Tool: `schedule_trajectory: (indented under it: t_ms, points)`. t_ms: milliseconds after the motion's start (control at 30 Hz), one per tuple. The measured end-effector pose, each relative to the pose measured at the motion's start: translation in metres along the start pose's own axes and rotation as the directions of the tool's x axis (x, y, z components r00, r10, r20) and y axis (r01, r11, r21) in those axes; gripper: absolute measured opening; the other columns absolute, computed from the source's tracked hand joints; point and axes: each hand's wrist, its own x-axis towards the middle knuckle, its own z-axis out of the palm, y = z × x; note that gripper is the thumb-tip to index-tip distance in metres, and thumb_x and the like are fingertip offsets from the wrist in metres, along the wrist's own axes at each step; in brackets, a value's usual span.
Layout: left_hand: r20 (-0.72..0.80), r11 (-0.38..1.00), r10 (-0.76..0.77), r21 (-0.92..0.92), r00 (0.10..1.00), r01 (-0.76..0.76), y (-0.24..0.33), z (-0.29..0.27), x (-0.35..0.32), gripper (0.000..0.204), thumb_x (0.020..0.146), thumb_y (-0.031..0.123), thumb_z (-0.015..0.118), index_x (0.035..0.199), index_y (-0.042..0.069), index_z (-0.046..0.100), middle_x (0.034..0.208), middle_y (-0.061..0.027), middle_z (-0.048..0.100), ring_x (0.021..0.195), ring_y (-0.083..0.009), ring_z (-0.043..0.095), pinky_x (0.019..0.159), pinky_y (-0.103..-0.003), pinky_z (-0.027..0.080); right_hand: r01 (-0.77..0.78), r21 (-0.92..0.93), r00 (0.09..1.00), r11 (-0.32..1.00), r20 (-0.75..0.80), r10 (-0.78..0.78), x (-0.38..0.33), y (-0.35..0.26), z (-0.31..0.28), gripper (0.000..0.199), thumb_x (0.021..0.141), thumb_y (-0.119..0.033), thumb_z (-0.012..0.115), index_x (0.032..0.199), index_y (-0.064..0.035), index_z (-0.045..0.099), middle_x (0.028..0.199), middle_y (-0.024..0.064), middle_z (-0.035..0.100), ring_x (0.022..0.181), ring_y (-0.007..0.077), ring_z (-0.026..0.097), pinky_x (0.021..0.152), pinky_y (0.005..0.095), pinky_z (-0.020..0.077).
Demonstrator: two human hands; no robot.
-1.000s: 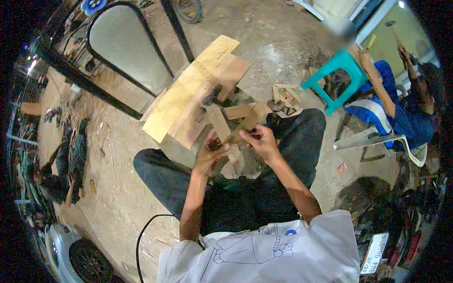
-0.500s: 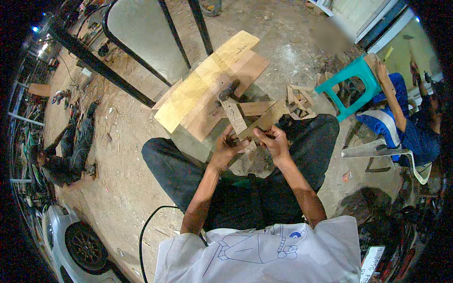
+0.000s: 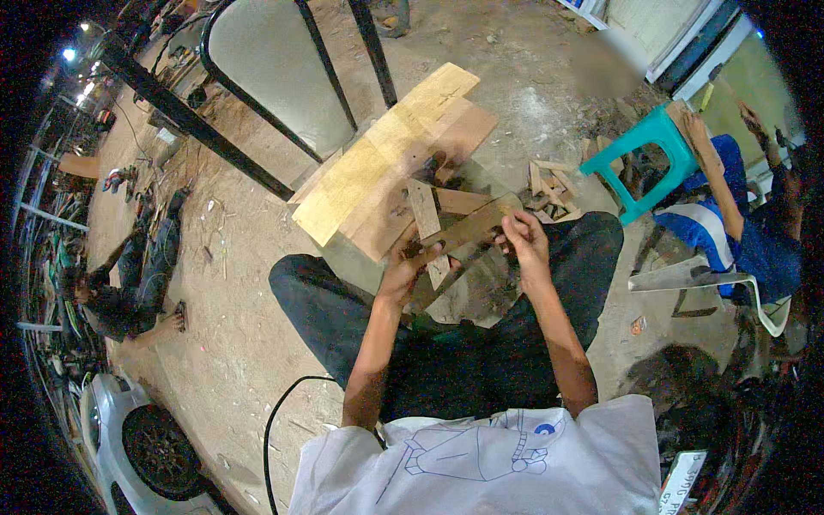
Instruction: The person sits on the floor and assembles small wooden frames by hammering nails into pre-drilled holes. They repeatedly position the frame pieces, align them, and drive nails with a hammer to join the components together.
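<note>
Between my legs I hold a flat brown wooden strip (image 3: 470, 230), slanting up to the right. My left hand (image 3: 403, 273) grips its lower left end, with the thumb on top. At its upper right end is my right hand (image 3: 527, 245), fingers bent and closed at the strip's edge. Just beyond the left hand, a short pale wood piece (image 3: 423, 209) lies at a slant. A dark object (image 3: 432, 163), shape unclear, rests past it. Farther out a yellowish board (image 3: 378, 159) lies over browner planks (image 3: 470, 133).
Wood offcuts (image 3: 554, 190) lie beyond my right knee. A teal plastic stool (image 3: 631, 163) stands at right, with another person's hand (image 3: 693, 130) near its top. A black-framed chair (image 3: 275, 77) is at upper left. Another person (image 3: 120, 300) sits far left, near a silver car (image 3: 120, 412).
My right hand has moved right, away from my left hand, to the strip's far end. More of the strip's middle now shows between the hands. The whole view has shifted slightly.
</note>
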Motion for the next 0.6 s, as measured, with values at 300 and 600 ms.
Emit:
schedule_trajectory:
  t_ms: [300, 600]
  points:
    - [0.132, 1.0, -0.025, -0.015, 0.991, 0.027, -0.012, -0.028, 0.01, 0.041, 0.087, 0.005, 0.063, 0.124, 0.005, 0.047, 0.108, -0.0105, 0.062, 0.083, -0.021, 0.064, 0.078, -0.032, 0.051, -0.098, -0.035, 0.995, 0.995, 0.01, 0.098, 0.003, 0.022, 0.005, 0.036, 0.085, -0.022, 0.071, 0.111, -0.0048, 0.052, 0.089, 0.0036, 0.065, 0.077, 0.0144, 0.066, 0.064, 0.0247, 0.0454]
    - [0.082, 0.992, -0.03, -0.117, 0.996, 0.039, -0.003, 0.007, 0.0, 0.045, 0.09, 0.004, 0.059, 0.13, 0.009, 0.041, 0.109, -0.0086, 0.06, 0.083, -0.0188, 0.061, 0.075, -0.03, 0.051, -0.288, 0.191, 0.951, 0.939, 0.171, 0.257, -0.003, 0.041, 0.008, 0.028, 0.084, -0.018, 0.072, 0.101, -0.0062, 0.053, 0.097, 0.0036, 0.064, 0.087, 0.0166, 0.066, 0.07, 0.0285, 0.0488]
